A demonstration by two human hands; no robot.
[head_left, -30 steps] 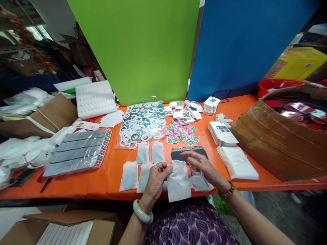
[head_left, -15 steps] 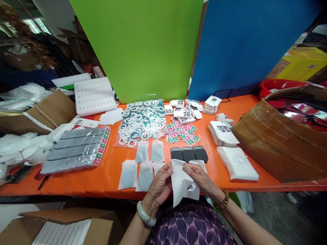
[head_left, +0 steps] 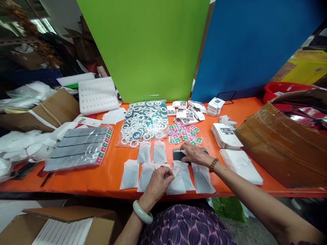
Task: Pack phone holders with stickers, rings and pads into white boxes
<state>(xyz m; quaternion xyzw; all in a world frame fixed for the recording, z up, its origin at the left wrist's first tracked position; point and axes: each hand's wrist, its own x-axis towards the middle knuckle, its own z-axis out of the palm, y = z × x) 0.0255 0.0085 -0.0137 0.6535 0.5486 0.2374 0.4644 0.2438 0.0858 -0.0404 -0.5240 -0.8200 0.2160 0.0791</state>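
My left hand (head_left: 159,180) pinches the upper edge of a white pouch (head_left: 176,185) lying at the table's front edge. My right hand (head_left: 195,154) reaches over the row of black flat cases, thumb and fingers curled round one (head_left: 178,154); the palm hides much of the row. Several more white pouches lie about my hands: one under my right wrist (head_left: 203,178), one beside it (head_left: 187,175), and others to the left (head_left: 129,173). A stack of thin white sleeves (head_left: 241,165) lies right of my right forearm.
Behind lie a clear bag of ring-shaped pieces (head_left: 145,122), scattered pink and green cards (head_left: 185,132) and printed white card stacks (head_left: 226,135). A cardboard box (head_left: 276,143) bounds the right side. Plastic-wrapped grey sheets (head_left: 79,146) lie left. Green (head_left: 145,47) and blue panels (head_left: 242,44) stand behind.
Both hands were holding a white pouch together in front of me. It now lies on the table under my left hand's pinch, and my right hand has moved forward to the black cases.
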